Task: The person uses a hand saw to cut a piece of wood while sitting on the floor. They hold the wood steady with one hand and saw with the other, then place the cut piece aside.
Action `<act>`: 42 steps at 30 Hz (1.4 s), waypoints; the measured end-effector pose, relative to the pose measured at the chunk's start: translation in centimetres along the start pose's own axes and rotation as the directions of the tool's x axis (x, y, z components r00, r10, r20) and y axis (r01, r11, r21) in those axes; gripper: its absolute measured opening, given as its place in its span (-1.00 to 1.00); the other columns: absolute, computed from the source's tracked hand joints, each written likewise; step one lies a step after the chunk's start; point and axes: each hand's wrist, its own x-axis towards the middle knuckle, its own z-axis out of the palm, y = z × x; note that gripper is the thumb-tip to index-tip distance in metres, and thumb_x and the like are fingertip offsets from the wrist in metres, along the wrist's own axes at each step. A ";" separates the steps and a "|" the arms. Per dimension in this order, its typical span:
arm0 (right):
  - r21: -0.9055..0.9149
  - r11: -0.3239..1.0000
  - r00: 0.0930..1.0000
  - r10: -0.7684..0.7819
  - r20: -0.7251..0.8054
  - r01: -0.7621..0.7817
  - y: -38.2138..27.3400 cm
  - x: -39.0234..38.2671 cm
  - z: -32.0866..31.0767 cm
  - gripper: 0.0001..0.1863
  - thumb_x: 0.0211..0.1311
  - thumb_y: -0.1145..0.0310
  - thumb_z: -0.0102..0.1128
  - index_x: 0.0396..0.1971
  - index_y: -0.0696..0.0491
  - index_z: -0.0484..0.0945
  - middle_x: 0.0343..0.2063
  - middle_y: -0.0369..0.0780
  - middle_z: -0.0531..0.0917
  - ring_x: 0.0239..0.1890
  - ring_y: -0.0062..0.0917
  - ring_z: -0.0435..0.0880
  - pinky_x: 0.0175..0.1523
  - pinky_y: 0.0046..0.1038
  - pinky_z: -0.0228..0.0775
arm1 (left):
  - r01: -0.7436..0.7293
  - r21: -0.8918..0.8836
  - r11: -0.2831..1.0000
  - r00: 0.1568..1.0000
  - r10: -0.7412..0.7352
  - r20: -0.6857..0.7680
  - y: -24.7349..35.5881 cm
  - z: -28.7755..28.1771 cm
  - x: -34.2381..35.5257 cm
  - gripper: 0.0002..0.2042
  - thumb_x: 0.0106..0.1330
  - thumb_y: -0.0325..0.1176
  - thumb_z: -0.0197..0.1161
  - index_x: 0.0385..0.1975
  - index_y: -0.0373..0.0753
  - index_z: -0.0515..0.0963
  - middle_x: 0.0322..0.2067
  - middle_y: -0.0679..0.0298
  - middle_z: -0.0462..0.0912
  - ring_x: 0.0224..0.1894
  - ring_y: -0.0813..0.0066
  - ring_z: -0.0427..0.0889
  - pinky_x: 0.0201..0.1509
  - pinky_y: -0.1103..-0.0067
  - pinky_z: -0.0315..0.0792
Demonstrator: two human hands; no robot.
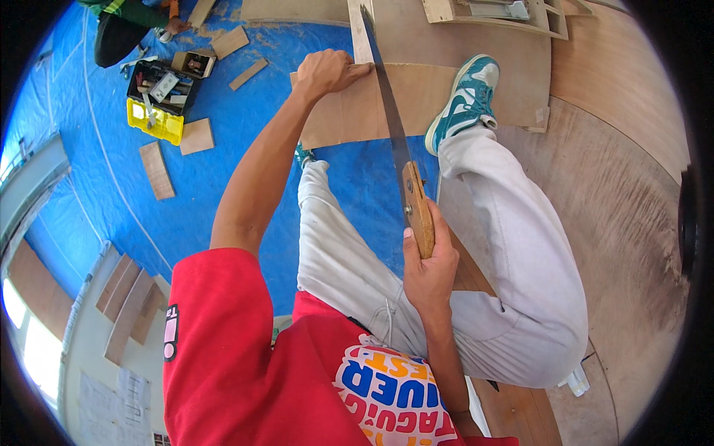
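My right hand (431, 271) is closed round the wooden handle of a handsaw (390, 104). The long dark blade points away from me and crosses a thin plywood sheet (342, 115) and a pale wood strip (361, 37) at the sheet's far edge. My left hand (327, 73) bears down on that far edge, left of the blade, fingers curled and one reaching toward the strip. What lies under its fingers is partly hidden. My right shoe (467, 100), green and white, rests at the sheet's right side.
A blue tarp (238, 141) covers the floor. An open toolbox (160, 89) with a yellow lid and several wood offcuts (156, 171) lie at left. Another person (130, 26) crouches at the far left. Large plywood panels (595, 171) fill the right; a wooden frame (506, 15) stands far right.
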 end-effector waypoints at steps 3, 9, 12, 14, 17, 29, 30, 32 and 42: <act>-0.006 1.000 1.000 0.023 0.017 -0.023 -0.1 0.0 -0.1 -0.44 0.40 0.46 0.21 0.38 0.12 0.41 -0.02 0.06 0.73 -0.17 -0.27 0.80 -0.06 -0.31 0.60 | 0.024 -0.006 1.000 1.000 -0.024 0.001 0.0 0.1 0.1 -0.31 0.36 0.42 0.10 -0.24 -0.16 0.82 -0.33 -0.06 0.79 -0.24 -0.13 0.77 -0.13 0.14 0.64; -0.025 0.999 1.000 0.025 0.014 -0.025 -0.5 0.1 -0.3 -0.45 0.41 0.46 0.20 0.38 0.13 0.41 -0.01 0.07 0.73 -0.15 -0.24 0.81 -0.05 -0.30 0.60 | 0.024 0.000 1.000 0.999 -0.024 -0.026 0.1 0.3 0.0 -0.27 0.33 0.45 0.11 -0.20 -0.20 0.81 -0.33 0.02 0.81 -0.26 0.00 0.81 -0.17 0.22 0.67; -0.012 0.999 0.999 0.043 0.012 -0.043 -0.6 -0.1 -0.2 -0.45 0.41 0.46 0.20 0.38 0.13 0.41 0.00 0.08 0.72 -0.12 -0.20 0.81 -0.03 -0.29 0.60 | 0.064 -0.012 0.998 0.998 -0.063 0.022 0.3 0.3 0.0 -0.31 0.35 0.44 0.10 -0.16 -0.14 0.81 -0.28 -0.01 0.81 -0.20 -0.07 0.79 -0.08 0.18 0.65; -0.009 0.999 0.999 0.046 0.006 -0.046 -0.6 -0.5 -0.2 -0.45 0.41 0.46 0.20 0.37 0.13 0.41 0.00 0.09 0.72 -0.11 -0.17 0.81 -0.03 -0.28 0.60 | 0.068 -0.004 0.998 0.997 -0.067 0.035 0.3 0.3 0.2 -0.33 0.36 0.42 0.10 -0.14 -0.11 0.82 -0.25 -0.02 0.81 -0.16 -0.10 0.78 -0.03 0.16 0.65; -0.026 0.999 0.999 0.026 0.020 -0.025 -0.3 -1.2 -0.2 -0.45 0.40 0.47 0.20 0.38 0.13 0.40 0.00 0.10 0.72 -0.10 -0.14 0.81 -0.03 -0.27 0.60 | 0.055 0.005 0.998 0.998 -0.055 0.029 0.1 0.3 0.2 -0.34 0.38 0.40 0.09 -0.14 -0.09 0.82 -0.23 -0.01 0.81 -0.14 -0.11 0.78 0.00 0.15 0.64; 0.012 1.000 1.000 0.007 0.006 -0.007 0.7 -2.2 -0.2 -0.44 0.40 0.48 0.20 0.38 0.16 0.39 0.02 0.13 0.71 -0.08 -0.13 0.81 0.01 -0.28 0.60 | 0.056 0.009 0.998 0.998 -0.056 0.012 -0.3 0.8 0.4 -0.30 0.31 0.46 0.11 -0.13 -0.10 0.82 -0.27 0.05 0.82 -0.19 -0.02 0.80 -0.09 0.20 0.66; 0.020 0.999 0.999 0.039 0.013 -0.039 0.7 -2.2 -0.4 -0.44 0.40 0.48 0.20 0.38 0.16 0.39 0.02 0.13 0.71 -0.06 -0.12 0.81 0.03 -0.28 0.60 | 0.049 0.010 0.999 0.999 -0.049 0.012 -0.3 0.7 0.4 -0.30 0.31 0.46 0.11 -0.13 -0.10 0.82 -0.27 0.05 0.82 -0.19 -0.02 0.80 -0.09 0.20 0.66; 0.028 0.998 0.998 0.055 0.013 -0.055 0.7 -2.3 -0.6 -0.44 0.40 0.48 0.19 0.38 0.15 0.38 0.02 0.12 0.71 -0.05 -0.12 0.80 0.05 -0.28 0.59 | 0.031 0.005 1.000 1.000 -0.031 -0.006 -0.3 0.6 0.5 -0.30 0.31 0.46 0.11 -0.12 -0.11 0.82 -0.26 0.05 0.82 -0.18 -0.03 0.80 -0.09 0.20 0.66; 0.003 0.996 0.994 0.091 0.052 -0.091 0.7 -3.2 -0.9 -0.44 0.40 0.47 0.19 0.39 0.13 0.38 -0.01 0.13 0.71 -0.07 -0.04 0.80 0.00 -0.24 0.61 | 0.063 0.007 0.998 0.998 -0.063 0.019 0.3 0.3 -0.1 -0.32 0.35 0.42 0.08 -0.11 -0.10 0.82 -0.21 0.04 0.82 -0.15 0.01 0.80 -0.05 0.22 0.66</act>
